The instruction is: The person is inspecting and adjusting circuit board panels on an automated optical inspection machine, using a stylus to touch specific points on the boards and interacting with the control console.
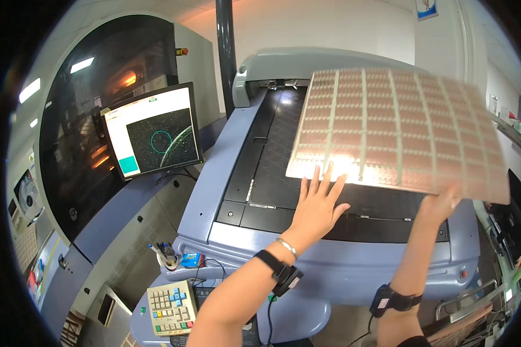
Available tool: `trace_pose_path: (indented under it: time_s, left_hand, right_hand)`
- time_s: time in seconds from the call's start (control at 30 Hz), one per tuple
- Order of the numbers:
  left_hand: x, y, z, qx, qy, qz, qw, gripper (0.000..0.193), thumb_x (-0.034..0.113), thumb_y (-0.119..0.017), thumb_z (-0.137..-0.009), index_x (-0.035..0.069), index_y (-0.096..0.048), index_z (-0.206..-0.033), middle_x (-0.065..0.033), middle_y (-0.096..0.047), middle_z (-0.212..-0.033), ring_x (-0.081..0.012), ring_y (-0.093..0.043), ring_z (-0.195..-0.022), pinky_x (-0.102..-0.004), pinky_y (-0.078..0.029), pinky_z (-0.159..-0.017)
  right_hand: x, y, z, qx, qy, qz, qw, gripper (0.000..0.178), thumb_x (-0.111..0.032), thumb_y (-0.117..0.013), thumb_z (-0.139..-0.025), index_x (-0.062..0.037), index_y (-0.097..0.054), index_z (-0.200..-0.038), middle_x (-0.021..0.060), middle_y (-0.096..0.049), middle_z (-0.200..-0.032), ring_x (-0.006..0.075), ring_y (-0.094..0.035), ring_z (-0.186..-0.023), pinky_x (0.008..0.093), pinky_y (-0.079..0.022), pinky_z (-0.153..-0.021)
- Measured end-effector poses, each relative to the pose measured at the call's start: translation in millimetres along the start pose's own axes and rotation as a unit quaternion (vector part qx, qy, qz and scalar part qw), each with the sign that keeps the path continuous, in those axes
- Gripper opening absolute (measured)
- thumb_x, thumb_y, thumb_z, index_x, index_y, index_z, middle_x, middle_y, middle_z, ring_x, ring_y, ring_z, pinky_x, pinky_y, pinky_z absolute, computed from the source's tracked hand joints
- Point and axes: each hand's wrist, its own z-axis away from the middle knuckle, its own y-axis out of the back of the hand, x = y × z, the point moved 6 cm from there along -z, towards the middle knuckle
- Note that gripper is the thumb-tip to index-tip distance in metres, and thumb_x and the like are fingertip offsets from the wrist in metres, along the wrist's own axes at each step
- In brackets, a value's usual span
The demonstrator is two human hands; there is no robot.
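Observation:
A large copper-coloured circuit board panel (382, 127), patterned with a grid of small units and pale strips, is tilted above the dark bed (272, 150) of a blue-grey machine. My right hand (440, 205) grips the panel's near edge toward its right corner, the thumb in front and the other fingers mostly hidden. My left hand (319, 205) is spread flat near the panel's lower left corner, its fingertips at the near edge. Whether those fingertips press on the panel I cannot tell. Black bands with small boxes are strapped on both forearms.
At the left a monitor (153, 133) shows a dark picture with a circle. A beige keypad (172, 308), a pen holder (167, 257) and a small blue box (191, 260) sit at the machine's front left. Behind stands a dark post (226, 58); a black screen (512, 214) is at right.

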Motion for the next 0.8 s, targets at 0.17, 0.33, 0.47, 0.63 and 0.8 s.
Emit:
trace_pose_path:
  time_s: [0.17,0.33,0.47,0.63,0.8]
  left_hand:
    - [-52,-43,17,-0.095,0.086,-0.052,0.990,0.058,0.047,-0.044,-0.100,0.024,-0.032,-0.151,-0.0110,-0.024,-0.159,-0.0405,-0.020,-0.145,-0.0632,-0.019,-0.113]
    - [-81,-62,39,-0.119,0.108,-0.092,0.983,0.053,0.049,-0.044,-0.099,0.028,-0.038,-0.148,-0.0084,-0.031,-0.156,-0.0391,-0.027,-0.143,-0.0649,-0.022,-0.111]
    - [-96,-53,50,-0.125,0.116,-0.155,0.973,0.053,0.050,-0.046,-0.098,0.028,-0.042,-0.145,-0.0081,-0.036,-0.154,-0.0388,-0.031,-0.141,-0.0643,-0.025,-0.110]
    - [-95,-54,55,-0.115,0.079,-0.150,0.979,0.053,0.049,-0.049,-0.097,0.027,-0.043,-0.145,-0.0079,-0.037,-0.152,-0.0375,-0.033,-0.140,-0.0628,-0.029,-0.109]
    - [-109,-40,65,-0.127,0.064,-0.140,0.980,0.052,0.046,-0.052,-0.096,0.025,-0.045,-0.143,-0.0072,-0.039,-0.151,-0.0367,-0.034,-0.139,-0.0615,-0.030,-0.109]
  right_hand:
    - [95,31,44,0.005,-0.136,-0.003,0.991,0.040,-0.019,-0.047,-0.103,-0.0065,-0.036,-0.139,0.0139,-0.045,-0.138,0.0284,-0.051,-0.123,0.0446,-0.051,-0.098]
    - [114,64,26,-0.195,-0.291,0.215,0.912,0.035,-0.022,-0.052,-0.101,0.0037,-0.046,-0.124,0.0180,-0.060,-0.113,0.0288,-0.066,-0.100,0.0402,-0.061,-0.079]
    - [66,82,-8,-0.350,-0.339,0.505,0.712,0.037,-0.030,-0.053,-0.100,0.0045,-0.063,-0.092,0.0136,-0.067,-0.067,0.0209,-0.066,-0.054,0.0311,-0.057,-0.051]
    - [68,107,-87,-0.364,-0.046,0.612,0.701,0.027,-0.024,-0.054,-0.099,0.0016,-0.064,-0.101,0.0173,-0.070,-0.075,0.0195,-0.067,-0.059,0.0284,-0.050,-0.049]
    - [122,79,-38,-0.436,0.092,0.629,0.637,0.027,-0.011,-0.058,-0.092,-0.0079,-0.057,-0.119,0.0188,-0.067,-0.100,0.0375,-0.064,-0.091,0.0433,-0.049,-0.075]
